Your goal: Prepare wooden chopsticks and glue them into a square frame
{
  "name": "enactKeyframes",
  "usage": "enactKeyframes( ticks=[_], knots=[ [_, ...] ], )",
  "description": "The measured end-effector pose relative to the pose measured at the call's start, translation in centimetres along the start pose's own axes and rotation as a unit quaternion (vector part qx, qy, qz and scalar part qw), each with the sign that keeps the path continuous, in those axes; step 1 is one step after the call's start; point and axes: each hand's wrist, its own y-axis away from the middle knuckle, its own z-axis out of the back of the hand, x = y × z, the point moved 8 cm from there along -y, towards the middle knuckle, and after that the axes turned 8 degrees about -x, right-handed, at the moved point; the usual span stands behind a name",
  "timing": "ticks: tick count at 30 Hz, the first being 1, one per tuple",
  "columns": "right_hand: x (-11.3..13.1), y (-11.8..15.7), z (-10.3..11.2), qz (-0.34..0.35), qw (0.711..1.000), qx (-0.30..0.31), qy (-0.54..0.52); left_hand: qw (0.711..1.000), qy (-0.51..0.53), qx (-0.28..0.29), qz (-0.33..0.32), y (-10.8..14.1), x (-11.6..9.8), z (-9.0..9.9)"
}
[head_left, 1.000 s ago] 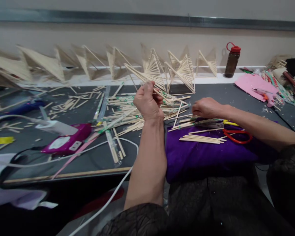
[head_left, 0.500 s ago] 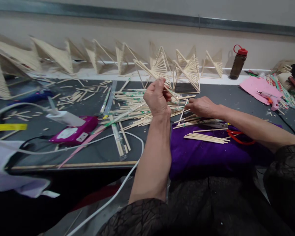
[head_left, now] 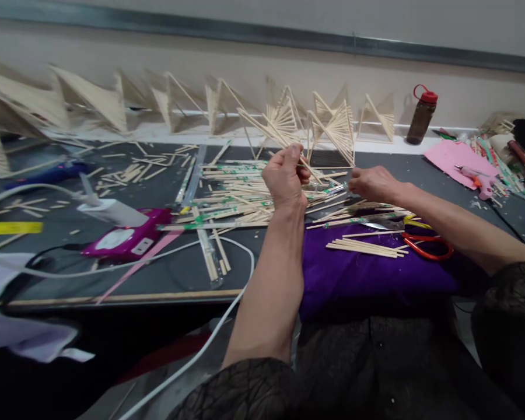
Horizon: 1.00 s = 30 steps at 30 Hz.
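Note:
My left hand (head_left: 285, 177) is closed above the pile of wooden sticks (head_left: 231, 201), and pale sticks poke out past its fingers. To its right, my right hand (head_left: 373, 184) is closed at the end of a clear plastic wrapper (head_left: 338, 189) over the same pile. Several bare sticks (head_left: 363, 246) lie on a purple cloth (head_left: 376, 277) at the table's front edge. Scissors with red and yellow handles (head_left: 427, 246) rest on the cloth under my right forearm.
Fan-shaped stick structures (head_left: 339, 131) line the wall. A bottle with a red lid (head_left: 422, 116) stands at the back right, near a pink glue gun (head_left: 481, 181) on pink sheet. At left are a magenta power strip (head_left: 133, 236), white cable, blue tool (head_left: 55, 174) and short stick pieces.
My right hand has moved right and slightly up, away from my left hand. The stick that stood slanted below it is no longer upright. My left hand has shifted slightly right and down.

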Motion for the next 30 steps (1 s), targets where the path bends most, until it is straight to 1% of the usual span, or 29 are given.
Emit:
enactKeyframes(
  ticks=[3, 5, 8, 10, 12, 13, 16, 17, 19, 21, 23, 25, 26, 28, 30],
  knots=[
    [-2.9, 1.8, 0.1, -0.061, 0.996, -0.024, -0.060, 1.000, 0.003, 0.019, 0.009, 0.4, 0.3, -0.5],
    [-4.5, 2.9, 0.0, -0.101, 0.985, -0.043, -0.132, 0.998, -0.005, 0.044, 0.033, 0.9, 0.9, -1.3],
    [-6.0, 4.2, -0.1, -0.156, 0.953, -0.064, -0.251, 0.992, -0.028, 0.096, 0.075, 2.2, 2.0, -2.7],
    [-6.6, 4.9, 0.1, -0.188, 0.931, -0.077, -0.303, 0.986, -0.047, 0.132, 0.091, 3.2, 2.6, -3.5],
    [-7.0, 5.3, 0.3, -0.208, 0.919, -0.087, -0.325, 0.980, -0.067, 0.161, 0.096, 3.9, 2.8, -4.1],
    [-7.2, 5.4, 0.4, -0.212, 0.918, -0.091, -0.323, 0.978, -0.075, 0.171, 0.098, 4.2, 2.9, -4.3],
    [-7.5, 5.8, 0.7, -0.216, 0.931, -0.091, -0.278, 0.974, -0.090, 0.186, 0.097, 4.7, 2.9, -4.4],
    [-7.5, 5.9, 0.7, -0.217, 0.939, -0.087, -0.253, 0.974, -0.093, 0.188, 0.090, 4.7, 2.8, -4.5],
    [-7.1, 6.0, 1.1, -0.205, 0.958, -0.081, -0.185, 0.974, -0.108, 0.191, 0.053, 4.8, 2.3, -4.5],
    [-6.0, 6.0, 1.9, -0.170, 0.977, -0.081, -0.101, 0.968, -0.147, 0.204, -0.016, 5.0, 1.6, -4.8],
    [-4.5, 5.8, 2.7, -0.115, 0.989, -0.087, -0.033, 0.944, -0.204, 0.235, -0.108, 5.7, 0.8, -5.5],
    [-3.0, 5.5, 3.3, -0.067, 0.993, -0.101, -0.003, 0.907, -0.254, 0.282, -0.181, 6.6, 0.5, -6.3],
    [-2.4, 5.4, 3.7, -0.048, 0.992, -0.116, -0.001, 0.889, -0.273, 0.310, -0.199, 7.1, 0.6, -6.7],
    [-1.8, 5.3, 4.3, -0.025, 0.988, -0.154, -0.008, 0.863, -0.297, 0.360, -0.192, 7.8, 1.2, -7.2],
    [-1.9, 5.4, 4.8, -0.020, 0.979, -0.199, -0.031, 0.855, -0.306, 0.384, -0.166, 8.2, 1.7, -7.3]
  ],
)
